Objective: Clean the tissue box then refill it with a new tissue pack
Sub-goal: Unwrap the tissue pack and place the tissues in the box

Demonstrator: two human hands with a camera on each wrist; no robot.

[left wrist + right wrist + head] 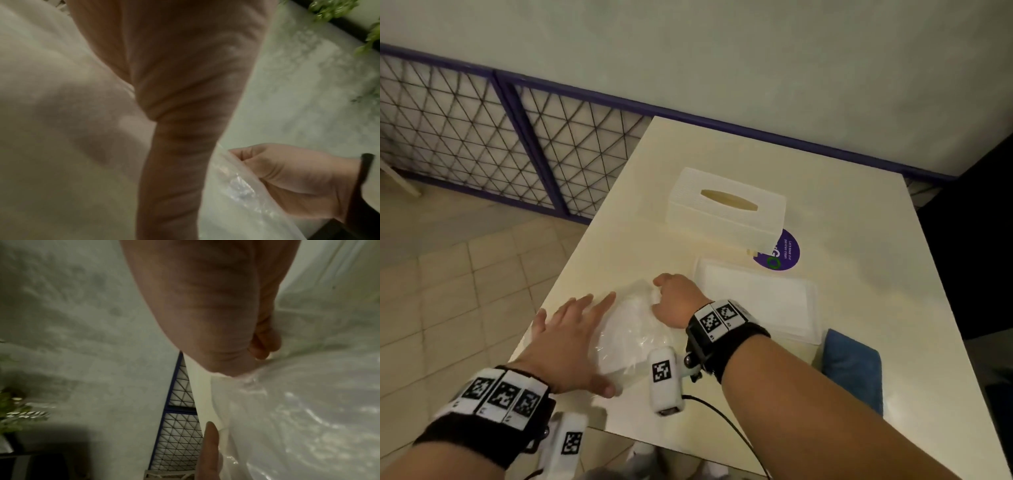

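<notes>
Box (726, 209) empty, upright at far desk (859, 308); stack (756, 298) beside it, out of wrapper (633, 329). Right hand (678, 303) fingers pinch wrapper; left hand (566, 339) fingers spread, flat on it. Loading not yet done; cloth (852, 370) idle.

The tissue box (726, 205) is white with a fine woven texture and a tan oval slot, standing on a cream table (876, 260) beside a purple round sticker (784, 255) with white lettering and a green ring. The tissue stack (760, 301) is plain white, the plastic wrapper (633, 329) clear and glinting, the cloth (854, 368) blue. Behind, a black diamond-lattice fence (465, 126) has purple-blue frames, and both wristbands (722, 322) are black with black-and-white square markers.
</notes>
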